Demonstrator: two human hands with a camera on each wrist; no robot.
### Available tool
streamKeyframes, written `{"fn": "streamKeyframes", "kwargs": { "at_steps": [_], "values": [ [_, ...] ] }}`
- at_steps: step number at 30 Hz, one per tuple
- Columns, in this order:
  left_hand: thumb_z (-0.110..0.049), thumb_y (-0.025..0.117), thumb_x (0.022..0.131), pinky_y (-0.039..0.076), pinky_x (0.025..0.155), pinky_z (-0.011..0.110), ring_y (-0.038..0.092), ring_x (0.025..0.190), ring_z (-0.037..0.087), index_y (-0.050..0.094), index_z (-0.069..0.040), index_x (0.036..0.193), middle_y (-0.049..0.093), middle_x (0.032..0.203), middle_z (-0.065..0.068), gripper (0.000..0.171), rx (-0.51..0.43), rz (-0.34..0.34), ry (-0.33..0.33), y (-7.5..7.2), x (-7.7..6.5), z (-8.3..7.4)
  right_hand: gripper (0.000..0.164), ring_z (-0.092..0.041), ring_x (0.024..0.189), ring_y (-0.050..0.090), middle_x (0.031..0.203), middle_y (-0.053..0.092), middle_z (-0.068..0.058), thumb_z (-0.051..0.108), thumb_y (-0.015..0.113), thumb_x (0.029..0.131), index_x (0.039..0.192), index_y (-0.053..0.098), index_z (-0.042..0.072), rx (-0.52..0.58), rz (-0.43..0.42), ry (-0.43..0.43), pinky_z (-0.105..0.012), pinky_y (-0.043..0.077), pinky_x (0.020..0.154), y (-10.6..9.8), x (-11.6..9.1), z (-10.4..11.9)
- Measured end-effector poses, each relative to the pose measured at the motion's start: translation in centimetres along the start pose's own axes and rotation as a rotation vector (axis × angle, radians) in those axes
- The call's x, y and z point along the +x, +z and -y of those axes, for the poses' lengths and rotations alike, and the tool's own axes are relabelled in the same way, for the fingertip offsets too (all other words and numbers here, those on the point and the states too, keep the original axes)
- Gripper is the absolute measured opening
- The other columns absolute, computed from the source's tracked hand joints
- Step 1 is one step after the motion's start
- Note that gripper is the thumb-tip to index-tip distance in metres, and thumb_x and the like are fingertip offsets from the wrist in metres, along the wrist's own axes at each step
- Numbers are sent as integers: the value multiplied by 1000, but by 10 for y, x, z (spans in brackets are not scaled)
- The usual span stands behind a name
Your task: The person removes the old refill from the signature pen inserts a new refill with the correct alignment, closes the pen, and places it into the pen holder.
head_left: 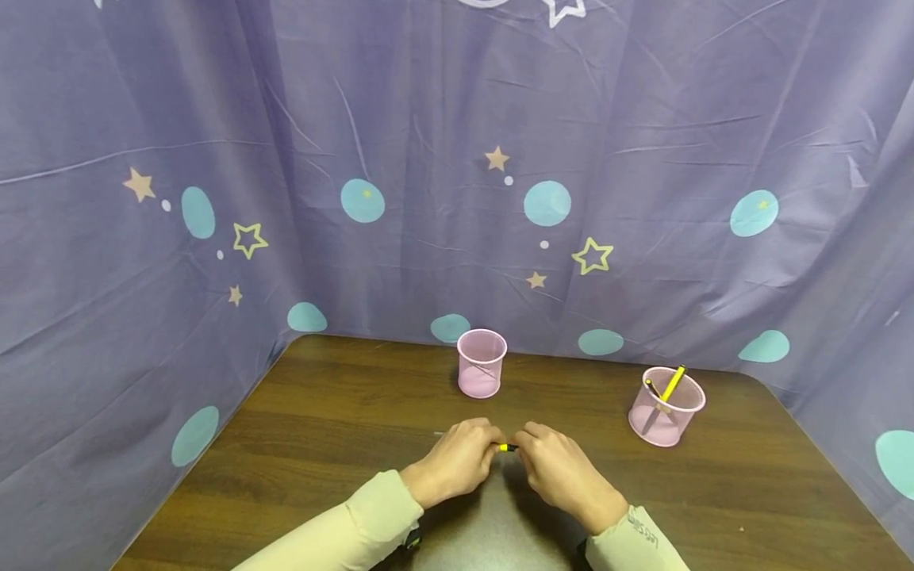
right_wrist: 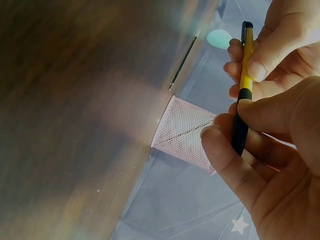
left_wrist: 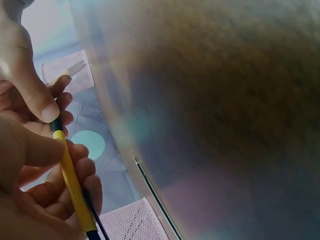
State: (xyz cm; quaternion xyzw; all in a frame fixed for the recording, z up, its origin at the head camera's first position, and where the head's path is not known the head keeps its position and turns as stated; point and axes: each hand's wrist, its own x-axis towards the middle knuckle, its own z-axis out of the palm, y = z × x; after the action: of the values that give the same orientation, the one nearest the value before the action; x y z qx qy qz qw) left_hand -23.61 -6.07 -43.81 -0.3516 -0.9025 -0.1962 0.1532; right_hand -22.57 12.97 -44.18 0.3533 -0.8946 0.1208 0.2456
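Observation:
Both hands meet over the middle of the table on one yellow and black click pen point(head_left: 505, 447). My left hand point(head_left: 460, 460) pinches its yellow barrel point(left_wrist: 73, 182) between thumb and fingers. At the other end, the black grip section point(right_wrist: 240, 127) is held by the thumb and fingertips of my right hand point(head_left: 564, 473). The pen's clip point(right_wrist: 243, 36) and black end show beyond the left hand in the right wrist view. A thin dark ink refill point(right_wrist: 183, 62) with a pale tip lies on the table beyond the hands, mostly hidden by the left hand in the head view.
A pink mesh cup point(head_left: 471, 377) stands at the back of the brown wooden table point(head_left: 343, 396). Farther right, a second pink mesh cup point(head_left: 670, 431) holds yellow and black pens point(head_left: 672, 384). A purple patterned curtain point(head_left: 428, 262) hangs around the table's back and sides.

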Motion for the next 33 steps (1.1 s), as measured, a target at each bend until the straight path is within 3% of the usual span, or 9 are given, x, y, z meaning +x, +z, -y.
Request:
{"fn": "streamKeyframes", "kwargs": {
  "at_steps": [19,24,29,33],
  "values": [
    [-4,74,75,48,73,26,57,81,9,68,-15,84,59,82,-6,16,-52,-77,-38,2,-1,1,13,-10,61,53,72,49,8,1,69,76,81,65,12,6,-3,-4,-27,45,51,-2,1,1],
    [-11,72,79,48,69,25,56,77,7,69,-15,87,60,82,-7,9,-52,-94,-41,3,-1,1,13,-10,61,53,73,50,8,1,69,76,82,65,12,2,-6,-2,-27,45,51,-2,1,0],
    [-15,59,90,49,63,28,60,73,8,69,-15,86,60,77,-8,11,-27,-33,-49,1,1,3,15,-10,64,56,76,53,7,1,70,76,85,67,12,3,-7,-1,-28,48,54,-2,1,0],
    [-14,57,91,48,58,29,60,68,10,67,-13,80,57,73,-9,16,-14,45,-83,-4,2,6,14,-9,64,55,76,52,8,2,70,77,85,67,13,-1,2,1,-27,48,54,-2,1,0]
  ]
}}
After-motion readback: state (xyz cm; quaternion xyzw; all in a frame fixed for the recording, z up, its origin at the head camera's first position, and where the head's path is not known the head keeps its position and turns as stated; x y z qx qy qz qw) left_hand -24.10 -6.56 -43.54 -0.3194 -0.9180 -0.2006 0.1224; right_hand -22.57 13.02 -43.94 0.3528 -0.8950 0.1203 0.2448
